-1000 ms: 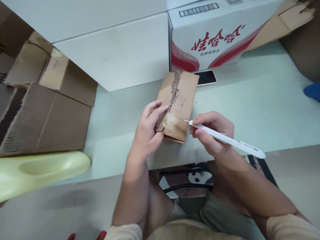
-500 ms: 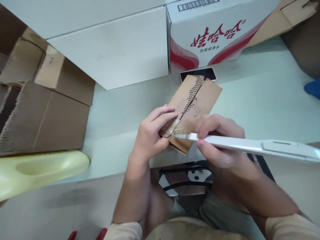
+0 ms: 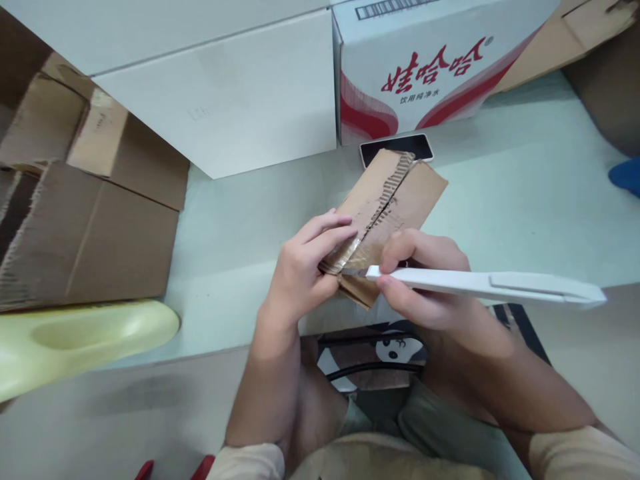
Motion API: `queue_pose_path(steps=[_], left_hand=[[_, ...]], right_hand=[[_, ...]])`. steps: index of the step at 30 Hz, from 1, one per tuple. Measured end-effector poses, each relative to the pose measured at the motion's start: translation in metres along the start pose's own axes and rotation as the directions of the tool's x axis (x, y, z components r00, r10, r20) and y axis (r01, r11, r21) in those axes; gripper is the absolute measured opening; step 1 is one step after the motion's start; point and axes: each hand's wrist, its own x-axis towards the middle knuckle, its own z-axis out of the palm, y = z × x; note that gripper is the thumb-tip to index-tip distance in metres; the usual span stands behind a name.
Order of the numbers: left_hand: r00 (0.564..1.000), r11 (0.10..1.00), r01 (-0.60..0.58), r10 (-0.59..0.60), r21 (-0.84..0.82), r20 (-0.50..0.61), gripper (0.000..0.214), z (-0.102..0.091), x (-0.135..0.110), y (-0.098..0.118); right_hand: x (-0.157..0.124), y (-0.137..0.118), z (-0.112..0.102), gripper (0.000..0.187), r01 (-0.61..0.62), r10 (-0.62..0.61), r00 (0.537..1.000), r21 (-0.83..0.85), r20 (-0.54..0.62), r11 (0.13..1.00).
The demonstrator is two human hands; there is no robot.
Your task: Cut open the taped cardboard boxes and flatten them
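Note:
A small brown cardboard box (image 3: 370, 207) lies at an angle on the pale table, with torn paper and clear tape along its seam. My left hand (image 3: 305, 267) grips its near left corner, fingers over the top and thumb at the near edge. Between the thumb and fingers of my right hand (image 3: 425, 277) is a white utility knife (image 3: 480, 281), its handle pointing right. The knife's blade is out, and its tip touches the seam at the box's near end, close to my left thumb.
Behind the box lies a phone (image 3: 395, 148) with a dark screen. White cartons (image 3: 225, 107) and a red-and-white water carton (image 3: 430, 80) stand at the back. Brown boxes (image 3: 120, 227) and a yellow plastic object (image 3: 100, 337) are on the left. A blue object (image 3: 625, 177) shows at the right edge.
My right hand and the knife have shifted slightly left, with the handle turned a little. The far end of the box has moved slightly right. My left hand stays in place.

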Motion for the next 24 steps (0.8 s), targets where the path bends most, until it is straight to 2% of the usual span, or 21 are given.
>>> queue_pose_path(steps=[8,17,20,24], left_hand=[[1.000,1.000,-0.009,0.009,0.000,-0.003,0.036,0.000,-0.001,-0.003],[1.000,1.000,0.000,0.000,-0.016,-0.004,0.035,0.002,-0.002,-0.005],[1.000,0.999,-0.006,0.005,-0.036,-0.026,0.037,0.003,-0.003,-0.006],[0.999,0.999,-0.021,0.019,-0.034,-0.038,0.038,0.004,-0.002,-0.006]], right_hand=[[0.000,0.003,0.001,0.014,-0.025,0.024,0.999,0.030,0.022,0.999],[0.001,0.004,0.001,0.016,-0.022,0.020,0.999,0.058,0.044,0.998],[-0.004,0.008,0.002,0.016,-0.065,0.070,0.997,0.140,-0.028,0.988],[-0.009,0.011,0.004,0.018,-0.184,0.224,0.961,0.232,-0.161,0.955]])
